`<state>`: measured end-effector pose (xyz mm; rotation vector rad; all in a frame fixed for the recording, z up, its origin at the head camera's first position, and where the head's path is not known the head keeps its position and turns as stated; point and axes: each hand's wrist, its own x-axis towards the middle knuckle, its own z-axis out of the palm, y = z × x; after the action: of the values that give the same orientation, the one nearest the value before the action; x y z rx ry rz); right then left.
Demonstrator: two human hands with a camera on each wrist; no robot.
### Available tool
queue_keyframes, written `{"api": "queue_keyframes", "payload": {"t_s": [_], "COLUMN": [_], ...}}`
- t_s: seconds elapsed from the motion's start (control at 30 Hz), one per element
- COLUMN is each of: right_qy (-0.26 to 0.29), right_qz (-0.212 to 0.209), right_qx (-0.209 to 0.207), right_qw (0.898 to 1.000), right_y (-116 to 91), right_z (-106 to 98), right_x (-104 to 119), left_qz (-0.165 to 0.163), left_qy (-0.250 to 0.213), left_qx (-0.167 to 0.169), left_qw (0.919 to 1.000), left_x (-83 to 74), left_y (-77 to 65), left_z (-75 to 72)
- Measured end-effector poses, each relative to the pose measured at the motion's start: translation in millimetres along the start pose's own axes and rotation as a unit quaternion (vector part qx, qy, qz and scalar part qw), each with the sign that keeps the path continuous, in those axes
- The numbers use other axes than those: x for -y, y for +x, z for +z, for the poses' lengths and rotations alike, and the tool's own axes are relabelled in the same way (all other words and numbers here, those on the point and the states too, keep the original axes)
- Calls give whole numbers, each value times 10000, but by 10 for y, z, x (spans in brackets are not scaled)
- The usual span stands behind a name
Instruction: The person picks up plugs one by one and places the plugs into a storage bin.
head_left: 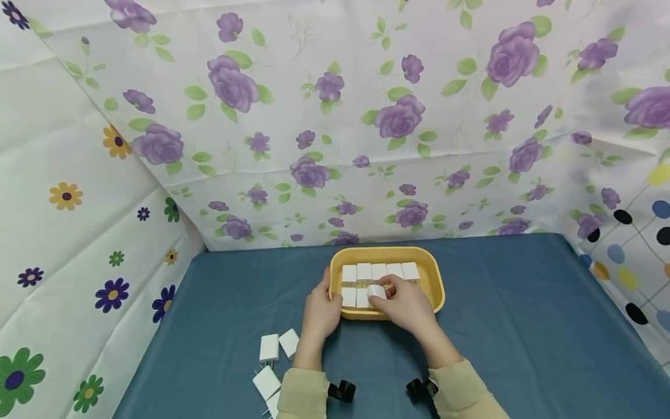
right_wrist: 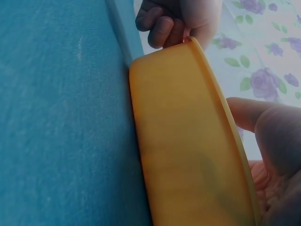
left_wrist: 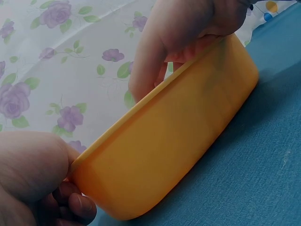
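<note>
A yellow plastic tray (head_left: 438,295) with rounded corners holds white plug-in chargers in two rows, several at the back and at least two in the front row. My left hand (head_left: 320,312) grips the tray's left end, thumb over the rim and fingers outside; in the left wrist view, those fingers (left_wrist: 81,207) curl against the outer wall. Above the front row, my right hand (head_left: 409,304) pinches a white charger (head_left: 376,291) between thumb and fingers. Both wrist views show the tray's wall hiding the chargers, including the held one.
Left of my left forearm lie several loose white chargers (head_left: 267,382), some with metal prongs showing. A blue cloth (head_left: 225,314) covers the table. Floral sheets (head_left: 335,128) hang behind and at the sides. Black straps with small cameras (head_left: 342,391) sit at both wrists.
</note>
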<state>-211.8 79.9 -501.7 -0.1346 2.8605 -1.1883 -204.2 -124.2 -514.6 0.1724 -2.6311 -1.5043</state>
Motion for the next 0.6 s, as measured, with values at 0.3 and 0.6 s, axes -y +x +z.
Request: {"api": "queue_keyframes", "payload": {"t_s": [0.3, 0.6], "right_qy": [-305, -581], "right_qz": [181, 242], "right_qx": [-49, -208], "right_qw": [9994, 9978], "right_y": [18, 13], "right_z": [27, 65], "right_x": [61, 61], "left_qz": [39, 64], "left_qy": [-92, -61], "left_qx": [33, 12], "left_qw": [9999, 10000], "left_x": [-3, 2], "left_y": [17, 7], "left_z": [-21, -12]}}
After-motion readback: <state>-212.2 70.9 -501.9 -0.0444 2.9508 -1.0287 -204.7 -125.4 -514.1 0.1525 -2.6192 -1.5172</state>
